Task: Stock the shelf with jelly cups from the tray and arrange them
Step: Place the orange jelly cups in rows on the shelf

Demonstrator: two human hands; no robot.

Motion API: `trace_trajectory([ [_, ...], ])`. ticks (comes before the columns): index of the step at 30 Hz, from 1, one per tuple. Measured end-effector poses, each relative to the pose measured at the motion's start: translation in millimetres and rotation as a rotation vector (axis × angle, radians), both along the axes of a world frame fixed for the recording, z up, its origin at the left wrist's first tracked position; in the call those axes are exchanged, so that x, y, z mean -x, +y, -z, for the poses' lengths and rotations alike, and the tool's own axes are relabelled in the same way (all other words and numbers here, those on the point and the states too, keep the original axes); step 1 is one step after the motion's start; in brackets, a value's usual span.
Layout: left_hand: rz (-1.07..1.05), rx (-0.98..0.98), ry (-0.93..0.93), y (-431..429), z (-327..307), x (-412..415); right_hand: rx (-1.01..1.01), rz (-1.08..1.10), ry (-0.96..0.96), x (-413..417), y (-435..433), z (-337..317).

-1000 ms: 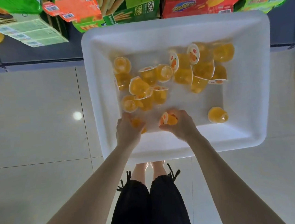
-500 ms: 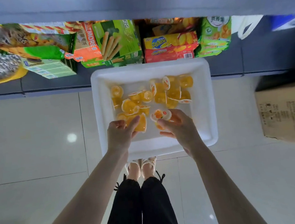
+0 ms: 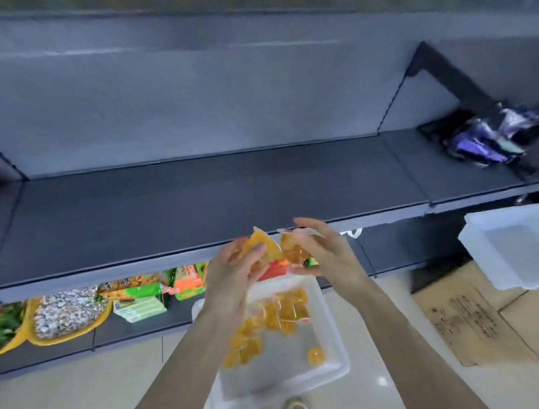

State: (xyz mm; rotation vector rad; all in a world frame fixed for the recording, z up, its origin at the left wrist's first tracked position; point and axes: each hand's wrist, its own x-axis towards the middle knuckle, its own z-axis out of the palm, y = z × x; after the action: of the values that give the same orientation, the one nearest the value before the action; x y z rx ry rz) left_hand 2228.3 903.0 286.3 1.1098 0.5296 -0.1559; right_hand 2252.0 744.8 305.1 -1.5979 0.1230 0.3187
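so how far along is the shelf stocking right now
Barely begun. Done: no jelly cups show on the dark shelf. In hand: the left hand and right hand each hold orange cups up at the shelf's front edge. Left: a heap of cups in the white tray on the floor, plus arranging.

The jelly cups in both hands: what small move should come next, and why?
Probably reach forward and set them on the dark shelf just ahead. The left hand and right hand each grip orange jelly cups at the shelf's front edge, above the white tray, and the board before them shows bare surface.
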Motion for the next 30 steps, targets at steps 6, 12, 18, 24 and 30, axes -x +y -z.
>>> trace_trajectory([
  [6, 0.107, -0.119, -0.237, -30, -103, -42, -0.038, -0.034, -0.176, -36, -42, -104],
  [12, 0.096, -0.292, -0.408, -87, -165, -84, 0.037, -0.089, -0.336, -88, -101, -167],
  [18, -0.11, -0.411, -0.485, -144, -204, -121, -0.003, -0.224, -0.359, -147, -158, -206],
  [24, -0.172, -0.633, -0.597, -170, -238, -157, -0.009, -0.28, -0.404, -194, -190, -238],
  [30, -0.181, -0.841, -0.627, -175, -260, -200, 0.135, -0.195, -0.576, -237, -195, -257],
])
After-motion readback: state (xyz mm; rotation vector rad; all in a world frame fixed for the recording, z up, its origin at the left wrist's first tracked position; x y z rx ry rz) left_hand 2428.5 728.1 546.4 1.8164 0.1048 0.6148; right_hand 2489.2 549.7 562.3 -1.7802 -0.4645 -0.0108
